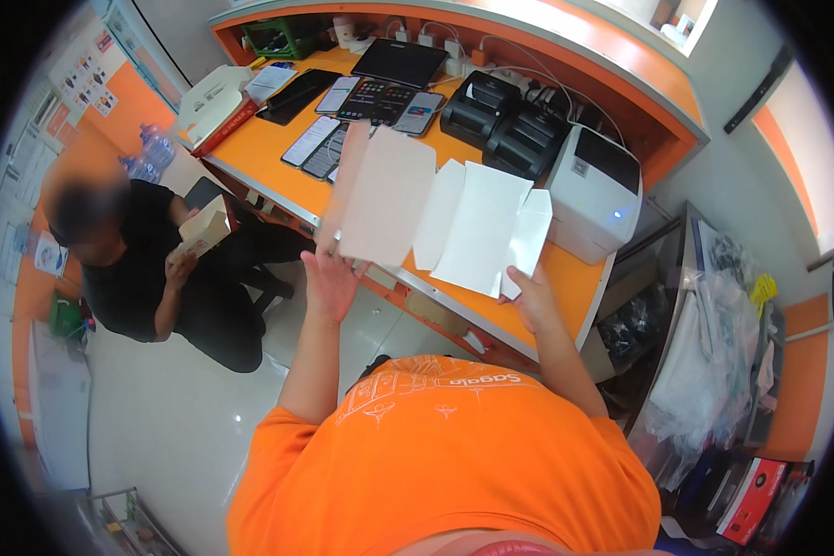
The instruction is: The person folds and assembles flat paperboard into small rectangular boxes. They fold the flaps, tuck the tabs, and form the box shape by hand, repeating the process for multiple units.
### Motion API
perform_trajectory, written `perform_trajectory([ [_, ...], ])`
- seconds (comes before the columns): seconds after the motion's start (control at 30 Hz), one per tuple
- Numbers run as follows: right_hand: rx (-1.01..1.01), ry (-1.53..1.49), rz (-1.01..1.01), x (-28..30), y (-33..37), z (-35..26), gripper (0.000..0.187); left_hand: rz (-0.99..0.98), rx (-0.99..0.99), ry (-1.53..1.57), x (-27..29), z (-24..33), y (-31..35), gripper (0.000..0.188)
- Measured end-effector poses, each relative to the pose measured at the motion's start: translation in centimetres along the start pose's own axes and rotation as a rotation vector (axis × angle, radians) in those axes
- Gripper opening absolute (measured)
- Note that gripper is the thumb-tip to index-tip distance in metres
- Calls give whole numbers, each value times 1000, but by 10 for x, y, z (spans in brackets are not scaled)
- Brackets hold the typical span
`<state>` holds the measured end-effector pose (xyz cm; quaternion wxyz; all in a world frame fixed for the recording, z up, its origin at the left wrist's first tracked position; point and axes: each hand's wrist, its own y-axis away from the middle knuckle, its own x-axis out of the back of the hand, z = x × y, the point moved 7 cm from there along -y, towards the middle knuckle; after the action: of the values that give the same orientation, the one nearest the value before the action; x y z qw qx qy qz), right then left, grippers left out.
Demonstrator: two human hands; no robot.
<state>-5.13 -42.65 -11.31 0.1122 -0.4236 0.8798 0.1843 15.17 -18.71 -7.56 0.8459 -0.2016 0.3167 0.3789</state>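
An unfolded cardboard box blank (482, 227), pale on its inner side with creased panels and side flaps, is held up over the near edge of the orange table. My left hand (332, 285) is at the lower corner of its left panel, partly curled round the edge, with some fingers hidden behind the board. At the other end, my right hand (534, 301) pinches the lower right flap between thumb and fingers. The left panel looks slightly blurred.
Several phones (310, 139) and tablets (398, 63) lie on the orange table (278, 185). Two black devices (525, 139) and a white printer (595, 190) stand at right. A seated co-worker (171, 269) at left holds a small box (206, 230). Plastic bags (704, 361) hang at right.
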Motion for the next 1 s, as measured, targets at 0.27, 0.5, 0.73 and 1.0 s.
perform_trajectory([
  [0.27, -301, 110, -6, -20, 0, 66, 50, 140, 468, -310, -2, -107, 30, 53],
  [0.5, 920, 1468, -80, -64, 46, -13, 58, 238, 573, -332, 17, -136, 49, 48],
  [0.73, 650, 1829, -394, -99, 36, 31, 34, 166, 709, -382, 12, -137, 56, 33],
  [1.0, 726, 1753, -600, -93, 36, 27, 29, -524, -291, -1556, -80, -52, 52, 37],
])
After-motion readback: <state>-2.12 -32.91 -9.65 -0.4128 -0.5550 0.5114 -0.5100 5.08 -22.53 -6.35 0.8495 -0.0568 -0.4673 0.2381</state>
